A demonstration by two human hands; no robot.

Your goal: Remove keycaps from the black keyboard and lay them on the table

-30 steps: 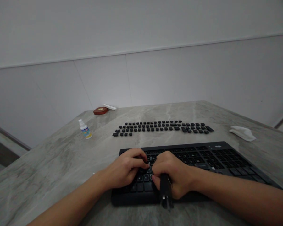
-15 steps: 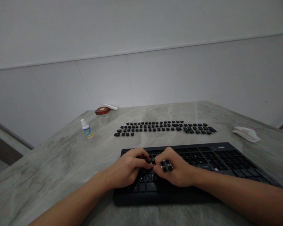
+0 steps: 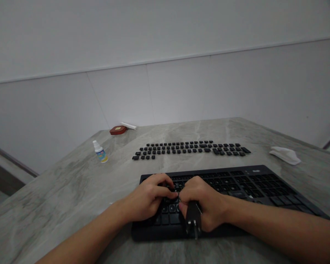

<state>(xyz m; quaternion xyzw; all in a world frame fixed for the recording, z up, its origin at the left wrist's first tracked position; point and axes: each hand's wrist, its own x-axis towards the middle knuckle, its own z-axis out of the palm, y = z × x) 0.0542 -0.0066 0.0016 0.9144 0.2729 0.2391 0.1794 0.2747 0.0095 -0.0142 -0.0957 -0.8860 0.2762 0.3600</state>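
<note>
A black keyboard (image 3: 236, 183) lies in front of me on the grey marble table (image 3: 71, 190). My left hand (image 3: 148, 196) rests on its left part, fingers curled and pressed down on the keys. My right hand (image 3: 206, 205) is closed around a black tool (image 3: 193, 220) whose handle points toward me, its working end down among the keys beside my left fingertips. Several loose black keycaps (image 3: 189, 148) are laid out in rows on the table beyond the keyboard.
A small white spray bottle (image 3: 100, 151) stands at the left. A red-brown flat case (image 3: 117, 129) and a white strip lie near the far wall. A crumpled white wipe (image 3: 285, 154) lies at the right. Walls close in behind the table.
My right hand tipped the tool up so its end faced me, then swung it back down with the handle toward me. My left hand stayed on the keys.
</note>
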